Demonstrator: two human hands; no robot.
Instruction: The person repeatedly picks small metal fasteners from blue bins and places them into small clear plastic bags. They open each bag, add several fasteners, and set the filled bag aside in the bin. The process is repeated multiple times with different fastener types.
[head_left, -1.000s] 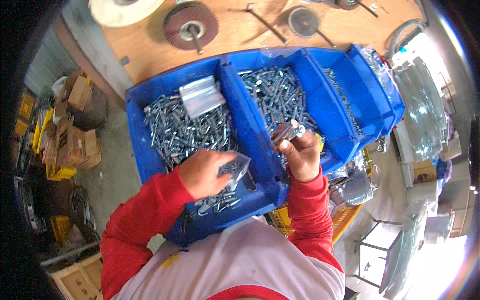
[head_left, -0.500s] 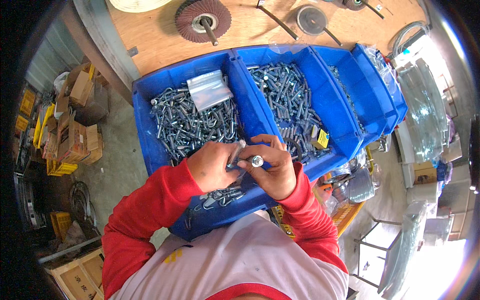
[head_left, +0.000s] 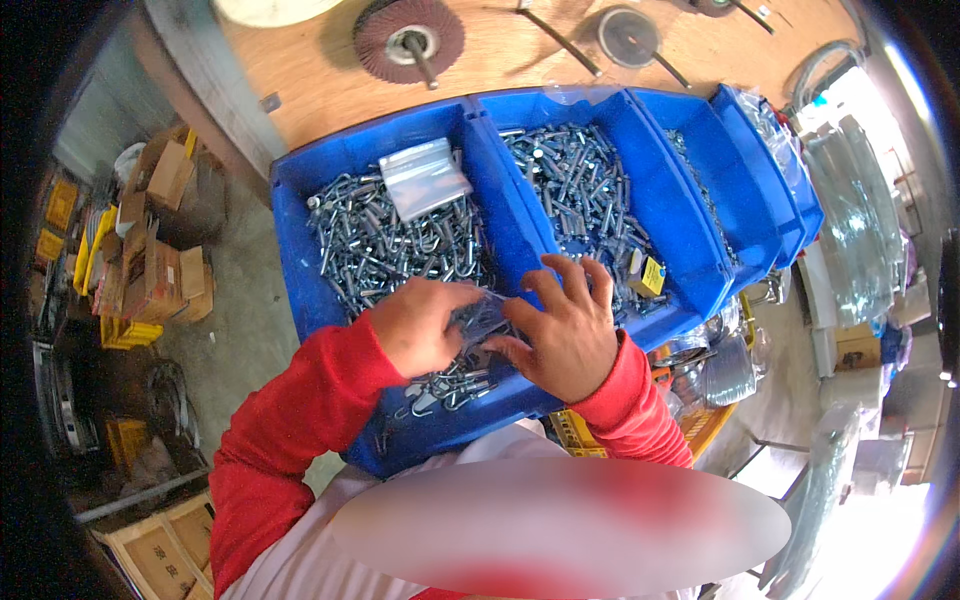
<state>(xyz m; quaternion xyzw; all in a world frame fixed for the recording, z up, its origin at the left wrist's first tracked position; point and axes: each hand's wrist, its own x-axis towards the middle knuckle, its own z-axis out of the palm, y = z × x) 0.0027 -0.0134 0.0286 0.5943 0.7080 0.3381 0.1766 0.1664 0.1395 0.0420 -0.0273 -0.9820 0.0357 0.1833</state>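
My left hand (head_left: 415,325) pinches a clear plastic bag (head_left: 486,318) above the front of the left blue bin (head_left: 286,235). My right hand (head_left: 570,335) is beside the bag with its fingers spread; its thumb and forefinger are at the bag's edge. No bolt shows in the right hand, and the bag's contents are too blurred to make out. Below both hands lie metal hook bolts (head_left: 395,245) in the left bin. A flat stack of clear bags (head_left: 425,178) rests on them. The neighbouring bin holds metal bolts (head_left: 575,180).
More blue bins (head_left: 750,190) continue to the right. A small yellow box (head_left: 648,277) sits among the bolts. Behind the bins, a wooden board (head_left: 500,60) carries a flap wheel (head_left: 410,42) and metal rods. Cardboard boxes (head_left: 150,270) stand on the floor at left.
The bolt that was in my right hand no longer shows there. The right hand's fingers have spread apart, while the left still holds the bag. The view has shifted slightly.
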